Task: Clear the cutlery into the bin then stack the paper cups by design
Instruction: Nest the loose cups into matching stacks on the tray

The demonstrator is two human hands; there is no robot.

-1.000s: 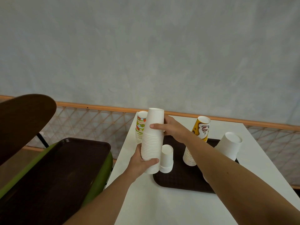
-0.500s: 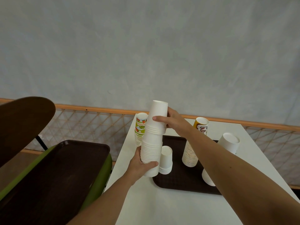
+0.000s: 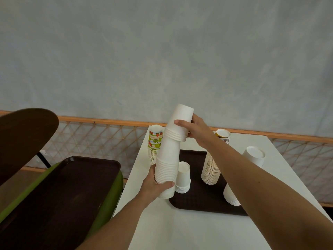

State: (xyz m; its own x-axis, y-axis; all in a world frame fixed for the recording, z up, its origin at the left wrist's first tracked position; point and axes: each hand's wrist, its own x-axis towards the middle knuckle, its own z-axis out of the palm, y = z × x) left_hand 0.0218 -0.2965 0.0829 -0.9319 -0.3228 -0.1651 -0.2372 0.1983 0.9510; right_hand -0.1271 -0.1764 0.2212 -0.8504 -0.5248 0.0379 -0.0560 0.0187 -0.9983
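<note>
a: what's nearest, taking the brown tray (image 3: 203, 204) on the white tabletop (image 3: 180, 231) as the landmark?

b: just off the tray's near-left corner, the left hand (image 3: 155, 184) has its grip wrapped tight around the bottom of a tall white cup stack (image 3: 166, 168), thumb across the front. the stack is upside down and leans right toward its top.

a: and the upper part?

b: above the tray's left edge, the right hand (image 3: 196, 130) has its grip closed around an upper white batch (image 3: 180, 123), fingers on the near side, thumb behind. that batch sits over the top of the tall stack, its rims well above the lower bunch of rims.

a: what stands on the tray itself?

b: a short white stack (image 3: 182, 177) at its left side, just beside the held stack. a tilted white stack (image 3: 252, 157) lies at the right, partly hidden by the right forearm. toward the tray's back stands a yellow printed stack (image 3: 212, 165).

a: behind the tray?

b: off its far-left corner, on the tabletop, a fruit-print stack (image 3: 154, 143).

a: left of the tray?

b: well apart, off the tabletop, a green bin (image 3: 111, 195) with a second dark tray (image 3: 63, 192) lying across it.
</note>
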